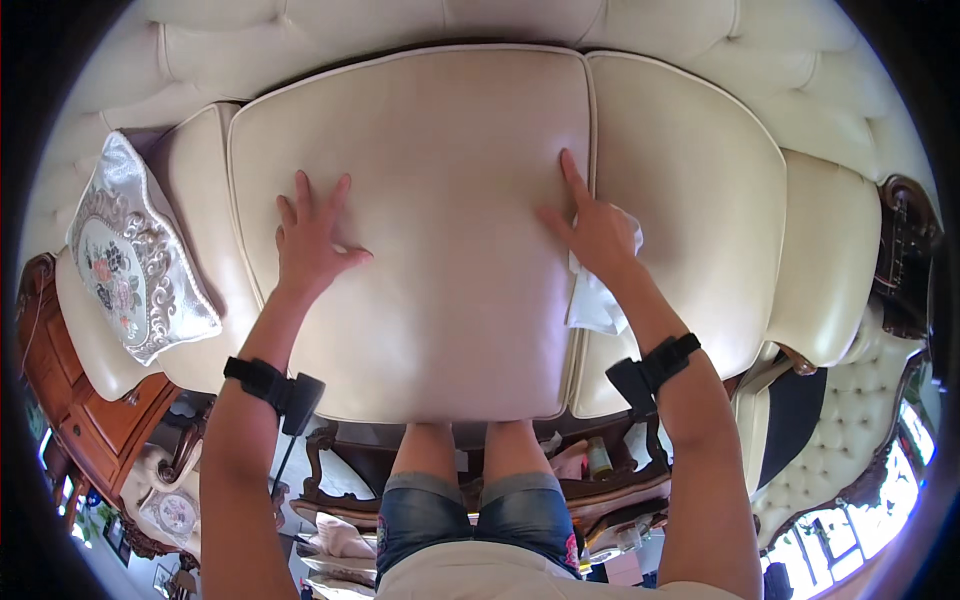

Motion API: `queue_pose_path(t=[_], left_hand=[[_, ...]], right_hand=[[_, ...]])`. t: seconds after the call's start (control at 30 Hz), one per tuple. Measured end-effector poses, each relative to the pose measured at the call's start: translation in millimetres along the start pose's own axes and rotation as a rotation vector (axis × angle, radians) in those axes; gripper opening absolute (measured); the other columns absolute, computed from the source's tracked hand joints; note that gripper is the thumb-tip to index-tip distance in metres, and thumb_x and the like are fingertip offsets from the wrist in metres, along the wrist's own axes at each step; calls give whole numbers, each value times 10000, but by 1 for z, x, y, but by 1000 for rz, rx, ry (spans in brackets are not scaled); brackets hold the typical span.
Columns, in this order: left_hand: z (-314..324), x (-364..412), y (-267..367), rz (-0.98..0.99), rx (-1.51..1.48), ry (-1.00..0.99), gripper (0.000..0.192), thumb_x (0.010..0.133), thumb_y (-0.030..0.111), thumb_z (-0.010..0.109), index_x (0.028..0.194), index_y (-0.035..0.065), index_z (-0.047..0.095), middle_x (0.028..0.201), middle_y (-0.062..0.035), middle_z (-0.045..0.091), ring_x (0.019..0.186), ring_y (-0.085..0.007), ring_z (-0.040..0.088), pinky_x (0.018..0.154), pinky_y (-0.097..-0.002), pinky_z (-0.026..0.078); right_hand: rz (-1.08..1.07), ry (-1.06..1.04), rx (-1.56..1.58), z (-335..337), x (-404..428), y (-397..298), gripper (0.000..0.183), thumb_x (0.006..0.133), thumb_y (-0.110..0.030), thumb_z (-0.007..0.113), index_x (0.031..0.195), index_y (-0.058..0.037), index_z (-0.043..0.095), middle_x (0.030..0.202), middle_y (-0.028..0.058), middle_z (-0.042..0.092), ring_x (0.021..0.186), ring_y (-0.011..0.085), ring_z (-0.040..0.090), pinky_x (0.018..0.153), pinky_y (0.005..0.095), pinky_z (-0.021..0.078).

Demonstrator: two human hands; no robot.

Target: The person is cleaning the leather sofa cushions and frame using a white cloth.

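My left hand (311,244) rests on or just over the left part of a cream leather sofa seat cushion (442,225), fingers spread, holding nothing. Near the cushion's right seam is my right hand (600,232), its index finger stretched forward along the piping. A white cloth or tissue (598,304) lies under and beside that hand, partly hidden by it; its lower part hangs over the seam between this cushion and the adjoining right cushion (690,225). Whether the right fingers grip the cloth is not visible.
An embroidered throw pillow (127,262) leans at the left of the sofa. The tufted backrest (510,19) runs along the far side. Behind my legs stands a carved wooden table (615,487) bearing several things. A wooden cabinet (90,405) is at the left.
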State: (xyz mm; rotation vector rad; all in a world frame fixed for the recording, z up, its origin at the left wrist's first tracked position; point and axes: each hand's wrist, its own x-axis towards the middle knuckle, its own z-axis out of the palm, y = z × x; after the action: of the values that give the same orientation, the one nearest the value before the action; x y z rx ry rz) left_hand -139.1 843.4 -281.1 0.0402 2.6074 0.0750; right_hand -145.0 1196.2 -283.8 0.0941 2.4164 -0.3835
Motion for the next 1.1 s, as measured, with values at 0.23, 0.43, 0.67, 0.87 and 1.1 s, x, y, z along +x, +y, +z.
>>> queue_pose_path(t=[0.23,0.43,0.67,0.87,1.1], left_hand=[[2,14,6,-34,-20,-23,1073,540,345,868,1439,376,284,1541,-197,51,1331,-572,133,972,-628,340],[5,22,2,-45,10,-40,1078,547,376,862,1445,377,265,1532,-229,60,1312,-596,163,956,-647,344],[-5,32,14,-46,23,-53,1070,563,451,833,1453,372,245,1527,-241,89,1303,-604,177,971,-647,331],[21,-23,-32,52,-44,150,978,659,420,786,1465,333,239,1545,-151,132,1388,-455,152,1024,-621,289],[82,-129,-127,-195,33,131,731,870,434,583,1481,288,209,1550,-72,178,1414,-338,176,1058,-622,230]], right_hand=[[62,-101,1,1,18,-3,819,871,-534,525,1499,-273,69,824,153,683,781,356,655,719,445,502],[49,-125,58,18,41,1,842,861,-509,559,1497,-292,51,977,201,664,859,387,642,763,482,486],[-54,77,15,31,60,33,829,857,-510,558,1492,-331,54,1000,212,665,903,414,632,796,494,479],[-40,85,24,32,4,5,792,890,-454,531,1494,-314,39,862,226,664,786,401,641,715,478,497],[-31,-179,-185,64,-83,9,878,888,-426,546,1492,-212,-55,826,243,657,754,402,640,672,474,499]])
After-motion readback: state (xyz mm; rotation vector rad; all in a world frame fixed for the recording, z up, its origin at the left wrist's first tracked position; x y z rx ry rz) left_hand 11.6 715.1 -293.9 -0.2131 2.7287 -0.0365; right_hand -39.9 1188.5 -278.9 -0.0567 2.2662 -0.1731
